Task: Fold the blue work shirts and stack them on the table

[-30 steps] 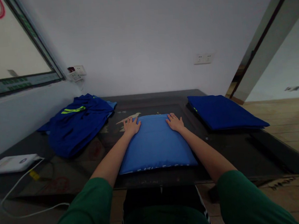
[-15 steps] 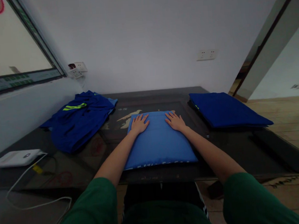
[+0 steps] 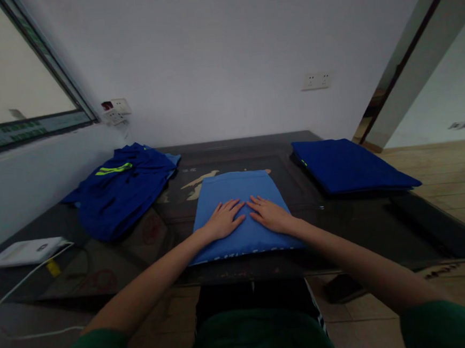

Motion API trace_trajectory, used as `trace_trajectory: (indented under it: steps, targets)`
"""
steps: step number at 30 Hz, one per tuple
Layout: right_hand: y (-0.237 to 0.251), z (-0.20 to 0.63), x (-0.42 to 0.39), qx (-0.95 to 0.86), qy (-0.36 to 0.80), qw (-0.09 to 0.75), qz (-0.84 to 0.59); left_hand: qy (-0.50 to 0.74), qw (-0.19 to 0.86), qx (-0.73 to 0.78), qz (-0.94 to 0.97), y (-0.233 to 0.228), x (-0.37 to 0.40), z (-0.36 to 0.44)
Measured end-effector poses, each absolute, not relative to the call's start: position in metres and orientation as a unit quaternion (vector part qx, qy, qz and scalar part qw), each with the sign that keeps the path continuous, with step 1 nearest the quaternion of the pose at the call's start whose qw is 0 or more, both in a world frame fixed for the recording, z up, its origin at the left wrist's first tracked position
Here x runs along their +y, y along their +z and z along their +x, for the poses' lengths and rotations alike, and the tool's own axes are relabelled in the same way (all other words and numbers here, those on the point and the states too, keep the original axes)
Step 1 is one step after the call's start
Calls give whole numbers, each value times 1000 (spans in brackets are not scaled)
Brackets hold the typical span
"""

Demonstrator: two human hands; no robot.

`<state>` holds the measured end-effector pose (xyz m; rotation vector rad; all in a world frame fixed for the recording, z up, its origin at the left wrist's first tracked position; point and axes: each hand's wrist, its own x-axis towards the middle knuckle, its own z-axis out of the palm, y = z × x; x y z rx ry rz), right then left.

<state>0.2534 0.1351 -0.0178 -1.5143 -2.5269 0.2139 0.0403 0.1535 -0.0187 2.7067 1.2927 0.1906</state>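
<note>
A light blue folded garment [image 3: 233,187] lies as a flat rectangle on the dark table in front of me. My left hand [image 3: 225,219] rests flat on its middle, fingers stretched out and pointing inward. Opposite it, my right hand [image 3: 271,214] also lies flat on the cloth with the fingers extended. The fingertips of both hands nearly meet near the centre. Neither hand grips anything. Small white marks run along the garment's near edge.
A crumpled dark blue garment [image 3: 121,193] with a yellow-green stripe lies at the left. Folded dark blue cloth [image 3: 352,165] is stacked at the right. A white power bank [image 3: 27,252] with a cable sits on the table [image 3: 230,148] at far left. Wall sockets [image 3: 316,80] are behind.
Both hands have slid from the far corners of the light blue garment toward me and inward to its middle. The elbows have spread outward. My view has shifted slightly.
</note>
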Motion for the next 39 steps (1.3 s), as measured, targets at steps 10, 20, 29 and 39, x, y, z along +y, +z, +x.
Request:
trace_trajectory:
  steps: [10,20,29,39]
  targets:
    - [-13,258,128,-846,51,68,-526,62,24,442,895,-15,149,40]
    - [-19,228,63,-867,87,99,-481,61,35,412,908,-26,80,41]
    - [-23,257,58,-865,24,100,-491,71,9,408,910,-28,88,26]
    - [-22,296,46,-843,18,71,-533,34,8,414,910,-16,93,-25]
